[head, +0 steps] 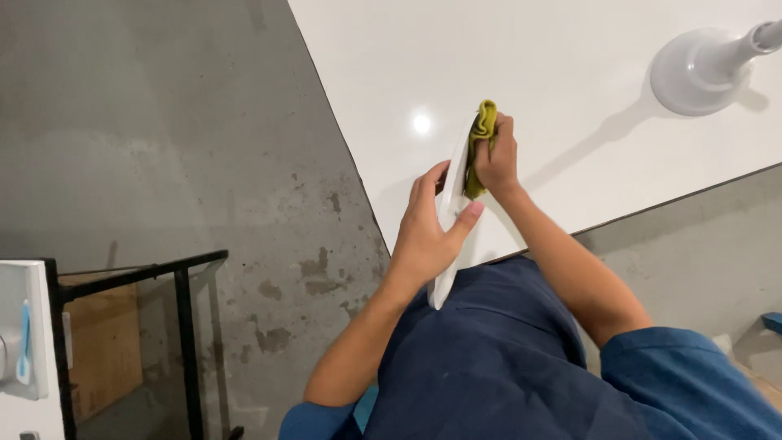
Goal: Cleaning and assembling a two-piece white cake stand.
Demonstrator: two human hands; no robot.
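Note:
My left hand grips a white plate seen edge-on, held upright in front of my body over the near edge of the white table. My right hand holds a folded green cloth pressed against the plate's right face near its upper rim. Most of the plate's face is hidden from this angle.
A white round lamp base with a stem stands at the table's far right. Grey stained concrete floor lies to the left. A black metal frame with a wooden shelf and a white object are at lower left.

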